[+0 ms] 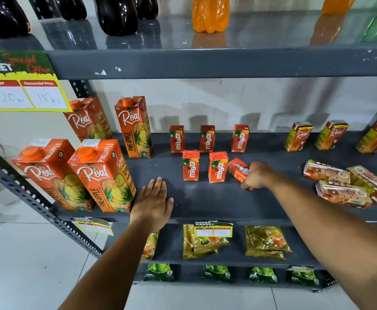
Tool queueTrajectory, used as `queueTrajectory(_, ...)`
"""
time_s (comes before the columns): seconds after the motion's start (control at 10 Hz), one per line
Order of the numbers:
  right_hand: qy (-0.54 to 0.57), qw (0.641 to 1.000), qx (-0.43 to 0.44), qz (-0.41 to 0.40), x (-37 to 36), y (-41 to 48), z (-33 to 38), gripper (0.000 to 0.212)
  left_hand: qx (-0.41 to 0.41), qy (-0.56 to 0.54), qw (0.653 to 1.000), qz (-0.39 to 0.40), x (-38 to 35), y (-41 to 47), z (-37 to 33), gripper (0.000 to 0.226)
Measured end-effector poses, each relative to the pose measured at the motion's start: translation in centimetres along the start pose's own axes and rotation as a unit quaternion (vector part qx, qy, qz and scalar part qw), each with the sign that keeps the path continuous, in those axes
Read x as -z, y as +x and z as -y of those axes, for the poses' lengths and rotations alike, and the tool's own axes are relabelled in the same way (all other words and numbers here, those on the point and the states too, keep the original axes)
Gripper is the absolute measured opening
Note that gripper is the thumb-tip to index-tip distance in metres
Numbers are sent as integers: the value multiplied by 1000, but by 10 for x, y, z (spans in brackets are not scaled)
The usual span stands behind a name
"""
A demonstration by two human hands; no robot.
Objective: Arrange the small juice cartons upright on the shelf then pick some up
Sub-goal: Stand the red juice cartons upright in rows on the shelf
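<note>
Two bare forearms reach up from the bottom of the frame onto the dark grey shelf (205, 204). The left hand (154, 202) lies flat, palm down, fingers straight and together with the thumb slightly out, holding nothing, just right of the nearest big pineapple carton (103, 175). The right hand (258, 175), at centre right, is curled closed around a small red Maaza carton (237, 170) that tilts to the left, its lower end hidden under the fingers.

Immediately left of that tilted one stand two upright Maaza cartons (217, 167); behind them, nearer the back wall, is a row of three more (207, 138), also upright, making six in all. At the right edge, three small Real cartons lie flat in a loose heap (344, 186), and three more stand in a row (298, 136) at the back. On the left stand four tall pineapple cartons, two near, two behind.
</note>
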State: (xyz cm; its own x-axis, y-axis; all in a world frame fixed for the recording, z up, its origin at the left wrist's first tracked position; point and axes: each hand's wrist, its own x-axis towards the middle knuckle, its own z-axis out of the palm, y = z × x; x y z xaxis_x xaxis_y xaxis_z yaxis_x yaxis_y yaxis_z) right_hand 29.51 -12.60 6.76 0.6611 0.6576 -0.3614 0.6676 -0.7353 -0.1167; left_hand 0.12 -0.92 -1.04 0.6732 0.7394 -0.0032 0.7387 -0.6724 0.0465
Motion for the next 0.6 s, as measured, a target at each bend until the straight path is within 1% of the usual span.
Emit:
queueTrajectory(0.1,-23,999,15,-19,12,-2,-11,64,1,-5,1000,-1,1,0,0,64)
queueTrajectory(0.2,-63,994,61,-60,29,-5,-19,58,2,-3,1000,1,0,0,-1,65)
queueTrajectory(0.3,-116,966,202,-110,56,-6,-22,47,1,-1,1000,0,0,0,0,65)
queueTrajectory(0.4,-175,945,261,-86,71,-15,-20,29,1,-2,1000,3,0,0,0,65)
queueTrajectory(0.5,-235,913,319,-94,75,-20,-16,31,2,2,1000,4,0,0,-1,65)
queueTrajectory(0.6,-252,901,341,-94,73,-23,-18,38,3,2,1000,4,1,1,-2,65)
